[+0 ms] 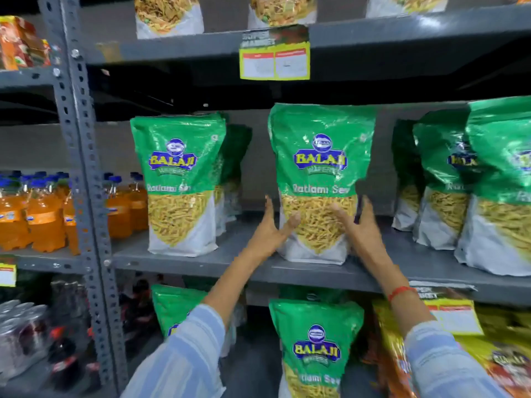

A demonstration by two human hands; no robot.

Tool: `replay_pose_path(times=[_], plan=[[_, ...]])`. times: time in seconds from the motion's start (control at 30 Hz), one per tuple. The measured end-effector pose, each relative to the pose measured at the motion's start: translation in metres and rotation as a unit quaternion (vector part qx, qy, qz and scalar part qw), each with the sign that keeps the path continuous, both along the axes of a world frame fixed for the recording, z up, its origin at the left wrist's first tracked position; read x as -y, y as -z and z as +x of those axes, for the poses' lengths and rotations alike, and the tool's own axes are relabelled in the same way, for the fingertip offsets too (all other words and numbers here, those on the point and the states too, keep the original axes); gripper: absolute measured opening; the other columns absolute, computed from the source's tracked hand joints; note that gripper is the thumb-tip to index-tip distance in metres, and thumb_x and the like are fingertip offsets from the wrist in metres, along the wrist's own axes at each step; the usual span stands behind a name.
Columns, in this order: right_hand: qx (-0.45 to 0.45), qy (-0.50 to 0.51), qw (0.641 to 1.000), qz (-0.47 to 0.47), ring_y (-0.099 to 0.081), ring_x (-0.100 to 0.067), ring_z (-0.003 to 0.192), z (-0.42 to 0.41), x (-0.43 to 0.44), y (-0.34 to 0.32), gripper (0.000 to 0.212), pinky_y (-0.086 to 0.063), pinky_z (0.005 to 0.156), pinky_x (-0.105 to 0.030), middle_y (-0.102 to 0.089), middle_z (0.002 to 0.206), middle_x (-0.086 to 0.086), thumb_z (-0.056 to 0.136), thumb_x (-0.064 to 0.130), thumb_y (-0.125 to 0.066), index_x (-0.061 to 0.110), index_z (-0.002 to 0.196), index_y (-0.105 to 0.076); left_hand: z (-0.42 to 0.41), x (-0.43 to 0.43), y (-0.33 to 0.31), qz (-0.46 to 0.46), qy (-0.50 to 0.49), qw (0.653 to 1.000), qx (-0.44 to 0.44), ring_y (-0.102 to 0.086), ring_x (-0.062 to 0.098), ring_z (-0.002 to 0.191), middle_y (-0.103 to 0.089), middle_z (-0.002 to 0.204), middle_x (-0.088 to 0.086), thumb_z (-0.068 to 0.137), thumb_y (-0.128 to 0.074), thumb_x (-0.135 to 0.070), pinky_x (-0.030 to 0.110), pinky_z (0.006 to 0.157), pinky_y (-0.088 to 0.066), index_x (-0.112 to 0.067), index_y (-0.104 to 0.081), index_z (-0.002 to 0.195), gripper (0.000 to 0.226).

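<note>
A green and white Balaji Ratlami Sev packet [319,168] stands upright on the middle grey shelf [201,262]. My left hand [271,228] lies against the packet's lower left side, fingers straight and pointing up, thumb across the front. My right hand [360,225] mirrors it on the lower right side, fingers straight up and thumb reaching over the front. The packet sits between both palms with its base on the shelf.
A matching packet [181,182] stands to the left with more behind it, and several more [448,182] crowd the right. Orange drink bottles [43,214] fill the neighbouring bay beyond the slotted upright post [83,168]. A yellow price tag [274,61] hangs above. More packets [316,340] stand on the shelf below.
</note>
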State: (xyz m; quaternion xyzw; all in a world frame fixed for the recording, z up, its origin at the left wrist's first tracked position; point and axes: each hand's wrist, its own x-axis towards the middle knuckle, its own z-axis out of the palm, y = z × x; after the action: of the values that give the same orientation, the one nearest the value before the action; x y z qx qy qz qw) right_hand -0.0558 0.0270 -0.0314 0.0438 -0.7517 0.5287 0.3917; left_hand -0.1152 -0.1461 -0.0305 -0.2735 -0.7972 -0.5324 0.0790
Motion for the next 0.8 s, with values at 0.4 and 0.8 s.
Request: replay_pose_path(times=[0.4, 0.8], plan=[[0.101, -0.239, 0.966, 0.01, -0.063, 0.0, 0.11, -0.018, -0.018, 0.004, 0.112, -0.052, 0.084, -0.012, -0.06, 0.129, 0.007, 0.047, 0.058, -0.087, 0.028, 0.139, -0.031, 0.003, 0.007, 0.002, 0.017, 0.157, 0.986, 0.057, -0.057, -0.025, 0.086, -0.054, 0.114, -0.025, 0.061, -0.073, -0.06, -0.003, 0.072, -0.044, -0.039, -0.035, 0.123, 0.076], [0.127, -0.227, 0.966, 0.008, -0.066, 0.004, 0.104, -0.017, -0.018, 0.001, 0.094, -0.051, 0.086, -0.011, -0.064, 0.12, 0.016, 0.038, 0.064, -0.086, 0.044, 0.119, -0.043, -0.004, 0.01, 0.007, 0.044, 0.146, 0.987, 0.06, -0.062, -0.014, 0.099, -0.063, 0.111, -0.026, 0.049, -0.076, -0.068, 0.004, 0.078, -0.048, -0.038, -0.049, 0.12, 0.082]])
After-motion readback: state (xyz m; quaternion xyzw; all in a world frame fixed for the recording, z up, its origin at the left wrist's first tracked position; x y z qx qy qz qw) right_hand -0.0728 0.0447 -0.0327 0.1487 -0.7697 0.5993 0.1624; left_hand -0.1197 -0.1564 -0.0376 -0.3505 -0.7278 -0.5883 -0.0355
